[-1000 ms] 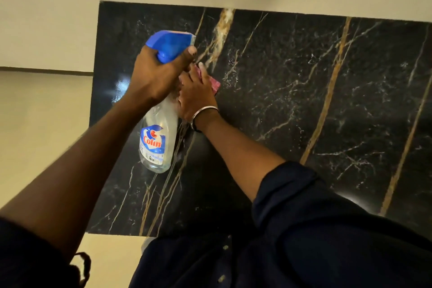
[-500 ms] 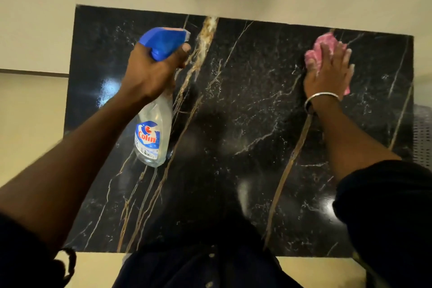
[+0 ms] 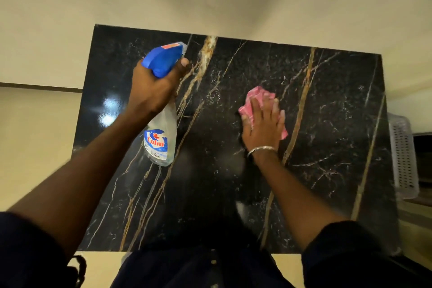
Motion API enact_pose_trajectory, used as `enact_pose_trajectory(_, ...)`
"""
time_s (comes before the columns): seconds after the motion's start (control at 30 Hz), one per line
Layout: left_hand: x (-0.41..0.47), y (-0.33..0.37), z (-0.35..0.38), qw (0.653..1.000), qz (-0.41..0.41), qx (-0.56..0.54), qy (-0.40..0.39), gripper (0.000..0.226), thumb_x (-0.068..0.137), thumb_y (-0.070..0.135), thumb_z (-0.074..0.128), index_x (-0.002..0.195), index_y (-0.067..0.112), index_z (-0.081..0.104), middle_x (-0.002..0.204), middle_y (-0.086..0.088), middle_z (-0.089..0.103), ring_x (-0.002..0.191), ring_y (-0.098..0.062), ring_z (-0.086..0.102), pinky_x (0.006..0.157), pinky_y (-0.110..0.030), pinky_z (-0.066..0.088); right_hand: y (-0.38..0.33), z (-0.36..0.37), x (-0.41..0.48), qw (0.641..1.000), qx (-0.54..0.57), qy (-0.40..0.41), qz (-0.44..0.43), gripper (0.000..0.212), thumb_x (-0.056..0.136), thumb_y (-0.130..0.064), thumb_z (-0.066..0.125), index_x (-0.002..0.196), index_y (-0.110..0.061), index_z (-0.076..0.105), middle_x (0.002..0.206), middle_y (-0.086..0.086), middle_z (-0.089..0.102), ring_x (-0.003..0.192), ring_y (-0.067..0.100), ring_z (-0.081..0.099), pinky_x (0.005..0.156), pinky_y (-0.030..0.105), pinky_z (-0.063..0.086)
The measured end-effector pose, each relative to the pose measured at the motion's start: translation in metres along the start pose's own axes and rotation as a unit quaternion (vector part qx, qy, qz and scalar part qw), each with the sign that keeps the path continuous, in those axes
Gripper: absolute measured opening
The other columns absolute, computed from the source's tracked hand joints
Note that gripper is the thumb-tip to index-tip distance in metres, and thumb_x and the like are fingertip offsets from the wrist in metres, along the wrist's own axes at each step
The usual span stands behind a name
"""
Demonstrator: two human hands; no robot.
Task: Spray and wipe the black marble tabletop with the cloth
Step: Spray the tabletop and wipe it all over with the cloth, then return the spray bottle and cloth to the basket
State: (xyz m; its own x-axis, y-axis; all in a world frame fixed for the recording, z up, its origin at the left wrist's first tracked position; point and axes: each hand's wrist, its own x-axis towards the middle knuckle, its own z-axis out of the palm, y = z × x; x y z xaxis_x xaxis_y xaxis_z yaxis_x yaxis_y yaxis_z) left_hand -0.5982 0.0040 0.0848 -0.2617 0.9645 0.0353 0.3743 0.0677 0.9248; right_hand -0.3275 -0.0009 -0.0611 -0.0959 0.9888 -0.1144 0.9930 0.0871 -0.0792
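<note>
I'm pressing the limp pink cloth (image 3: pixel 258 96) onto the slick black marble tabletop (image 3: pixel 327 124) with my flat right hand (image 3: pixel 263 125); my left hand (image 3: pixel 152 91) is gripping the blue-capped clear spray bottle (image 3: pixel 161 140) by its neck.

The table (image 3: pixel 327 194) stands directly before you. Your left hand (image 3: pixel 152 91) holds the spray bottle (image 3: pixel 161 138) over the table's left half, with its nozzle at the far end and its base nearer you. To its right, well apart, your right hand (image 3: pixel 261 128) lies flat on the cloth (image 3: pixel 259 96), which lies on the table near the middle. A basket (image 3: pixel 404 159) stands just beside the table's right edge.
</note>
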Motion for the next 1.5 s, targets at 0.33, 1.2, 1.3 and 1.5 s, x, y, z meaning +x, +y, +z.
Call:
enact_pose_trajectory(0.33,-0.056,0.017,-0.019,1.0,0.021,-0.011,0.015,0.02,0.093,0.028,0.063,0.078,0.016,0.057,0.064,-0.023,0.054,0.057,-0.027,0.053,0.055,-0.032,0.046,-0.051,0.021,-0.128,0.973,0.101,-0.026,-0.207,0.055,0.098,-0.045,0.045,0.151,-0.032,0.036,0.163,0.0,0.021,0.151,0.028,0.015,0.119,0.053,0.015)
enact_pose_trajectory(1.2,-0.144,0.096,0.056,0.986,-0.085,-0.131,0.056,0.061,0.078,0.06,0.063,0.099,0.002,0.063,0.095,-0.03,0.063,0.085,-0.039,0.065,0.084,-0.05,0.053,0.077,-0.112,-0.071,0.54,0.792,-0.154,0.24,0.036,0.085,-0.007,0.071,0.12,-0.01,0.064,0.106,0.013,0.072,0.096,0.032,0.069,0.086,0.052,0.056)
enact_pose_trajectory(1.3,-0.143,0.111,0.069,0.989,-0.071,-0.13,0.026,0.049,0.085,0.053,0.061,0.111,0.012,0.067,0.096,-0.013,0.072,0.09,-0.023,0.07,0.083,-0.037,0.057,0.091,-0.124,-0.069,0.537,0.805,-0.124,0.222,0.025,0.085,-0.008,0.072,0.109,-0.015,0.068,0.103,0.01,0.073,0.093,0.028,0.071,0.086,0.049,0.057)
enact_pose_trajectory(1.5,-0.138,0.145,0.113,0.987,-0.006,-0.154,-0.048,0.035,0.093,0.034,0.057,0.119,0.011,0.062,0.097,-0.017,0.071,0.084,-0.011,0.071,0.073,-0.016,0.053,0.132,-0.139,-0.064,0.541,0.805,-0.038,0.239,0.024,0.083,-0.006,0.074,0.105,-0.012,0.067,0.104,0.013,0.071,0.088,0.027,0.07,0.082,0.045,0.059)
